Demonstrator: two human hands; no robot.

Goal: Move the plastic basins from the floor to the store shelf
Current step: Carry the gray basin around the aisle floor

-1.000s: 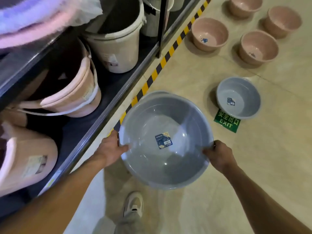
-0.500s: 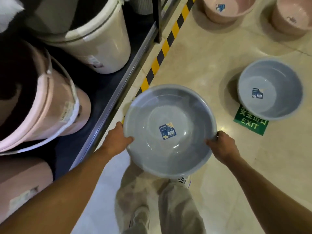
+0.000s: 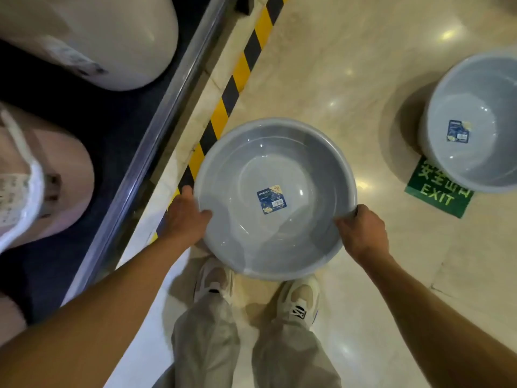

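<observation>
I hold a grey plastic basin (image 3: 275,152) with a blue sticker inside, level above the floor and my shoes. My left hand (image 3: 186,217) grips its left rim and my right hand (image 3: 361,233) grips its right rim. A second grey basin (image 3: 475,152) with the same sticker sits on the floor at the right, partly over a green EXIT sign (image 3: 436,191). The dark store shelf (image 3: 92,130) runs along the left, its metal front edge (image 3: 156,130) a short way left of my left hand.
On the shelf stand a cream bucket (image 3: 112,37) at the top and a pink bucket (image 3: 56,180) with a white handle below it. A yellow and black hazard stripe (image 3: 232,79) marks the floor beside the shelf. Polished beige tiles spread to the right.
My view has tilted down and closer. The pink basins at the far end have left the frame. The held basin stays gripped by both hands, and both my feet now stand under it.
</observation>
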